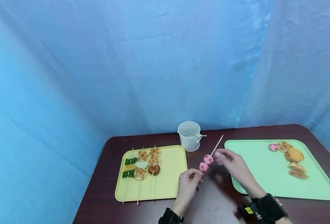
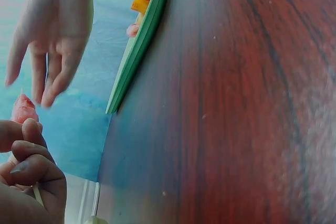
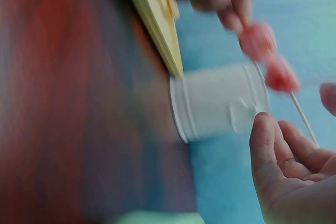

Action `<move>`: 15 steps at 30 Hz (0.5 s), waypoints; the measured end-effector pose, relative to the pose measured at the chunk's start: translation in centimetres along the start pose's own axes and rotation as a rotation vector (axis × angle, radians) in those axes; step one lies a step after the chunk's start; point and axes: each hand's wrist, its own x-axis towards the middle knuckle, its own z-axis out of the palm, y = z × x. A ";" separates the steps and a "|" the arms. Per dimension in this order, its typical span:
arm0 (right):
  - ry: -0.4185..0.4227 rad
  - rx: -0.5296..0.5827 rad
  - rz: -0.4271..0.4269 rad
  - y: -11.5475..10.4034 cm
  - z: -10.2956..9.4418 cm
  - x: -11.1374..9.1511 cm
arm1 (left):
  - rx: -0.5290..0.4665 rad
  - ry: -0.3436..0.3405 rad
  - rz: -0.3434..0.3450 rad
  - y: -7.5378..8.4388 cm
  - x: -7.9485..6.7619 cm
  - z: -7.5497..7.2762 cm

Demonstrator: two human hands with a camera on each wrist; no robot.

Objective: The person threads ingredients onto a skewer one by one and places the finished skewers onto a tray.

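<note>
My left hand (image 1: pixel 189 183) pinches a wooden skewer (image 1: pixel 217 144) that carries two pink, round food pieces (image 1: pixel 203 166). The skewer slants up to the right, its bare tip above the pieces. Beside the upper pink piece is my right hand (image 1: pixel 234 165), its fingers loosely bent and holding nothing. In the left wrist view that hand (image 2: pixel 56 40) hangs with fingers apart from one another, over the pink piece (image 2: pixel 24 109). The right wrist view shows both pink pieces (image 3: pixel 258 42) blurred, with a gap between them and the right fingers (image 3: pixel 263 140).
A yellow tray (image 1: pixel 171 174) on the left bears several loaded skewers. Behind the hands stands a small white bucket (image 1: pixel 189 138) with a stick over its rim. On the right, a green tray (image 1: pixel 261 177) holds a pink piece (image 1: pixel 273 147), lotus slices and other loose food pieces.
</note>
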 end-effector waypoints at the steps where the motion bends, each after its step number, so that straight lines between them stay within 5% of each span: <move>1: 0.022 -0.057 -0.034 0.0 -0.9 0.2 | 0.002 0.004 0.001 0.0 0.0 -0.1; 7: 0.184 -0.507 -0.212 0.7 -7.7 2.3 | 0.000 -0.014 -0.012 0.0 0.2 -0.4; 15: 0.208 -0.859 -0.230 3.5 -14.6 3.8 | 0.021 -0.029 -0.032 0.0 0.3 -0.6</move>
